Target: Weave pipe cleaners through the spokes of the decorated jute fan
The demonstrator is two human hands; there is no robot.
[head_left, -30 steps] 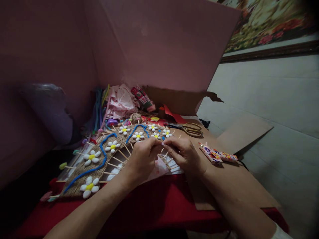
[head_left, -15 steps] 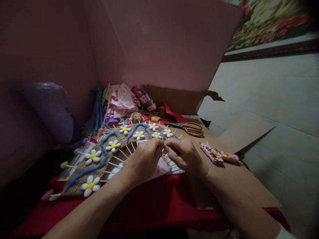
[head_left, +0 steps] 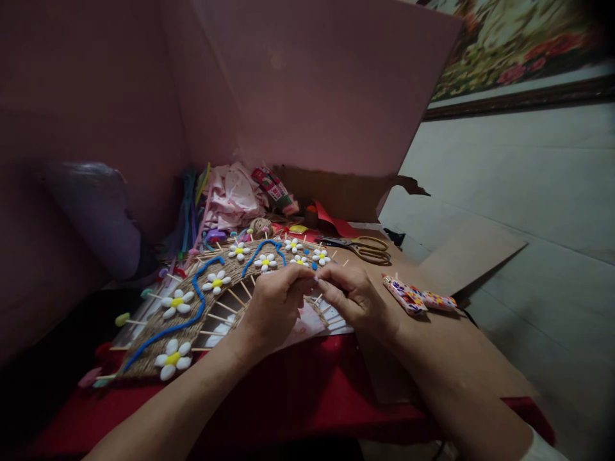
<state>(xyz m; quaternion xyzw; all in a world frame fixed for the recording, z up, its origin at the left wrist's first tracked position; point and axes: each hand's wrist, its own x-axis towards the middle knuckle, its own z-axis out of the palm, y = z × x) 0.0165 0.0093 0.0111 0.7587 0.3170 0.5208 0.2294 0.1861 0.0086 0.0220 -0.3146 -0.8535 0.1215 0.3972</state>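
Printed packet (head_left: 275, 186), contents unclear, beyond flowered fan (head_left: 235, 272)

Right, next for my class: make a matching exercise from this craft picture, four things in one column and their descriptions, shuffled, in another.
Things
1. Scissors
2. Long blue strip
3. Flowers
4. Left hand

Descriptions
A. White petals, yellow centres
B. Fingertips close to those of the right hand
C. Gold-coloured handles
D. Wavy line along the woven arch

Pairs: 1-C, 2-D, 3-A, 4-B
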